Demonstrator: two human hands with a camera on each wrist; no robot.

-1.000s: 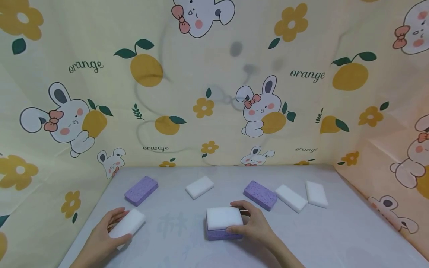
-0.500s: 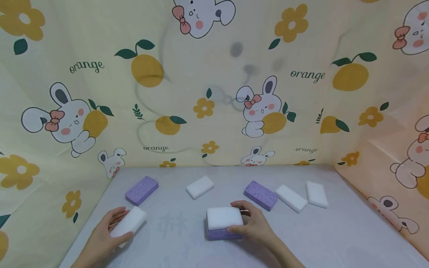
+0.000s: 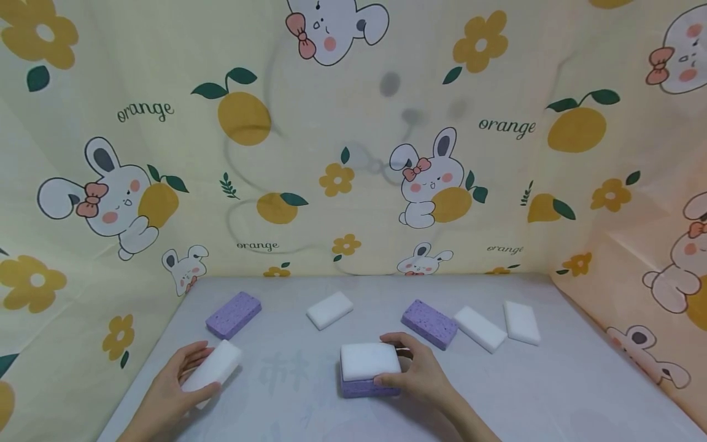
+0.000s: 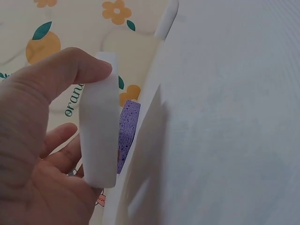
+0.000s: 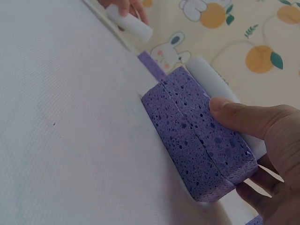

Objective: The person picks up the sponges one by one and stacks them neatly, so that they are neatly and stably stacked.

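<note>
In the head view, my left hand (image 3: 168, 387) holds a white sponge (image 3: 214, 369) at the left, thumb on its near edge and fingers on the far side. The left wrist view shows this sponge (image 4: 99, 131) raised off the table, its shadow beside it. Near the middle, my right hand (image 3: 424, 372) grips a stack from its right end. On top lies a white sponge (image 3: 369, 361); below it the right wrist view reveals two purple sponges, an upper (image 5: 206, 124) and a lower (image 5: 180, 140). The thumb presses the side of the upper purple one.
Behind the hands lie a purple sponge (image 3: 233, 315) at left, a white sponge (image 3: 329, 310), another purple sponge (image 3: 429, 324) and two white sponges (image 3: 480, 329) at right. A patterned cloth (image 3: 353, 123) walls the back and sides of the pale table (image 3: 298, 405).
</note>
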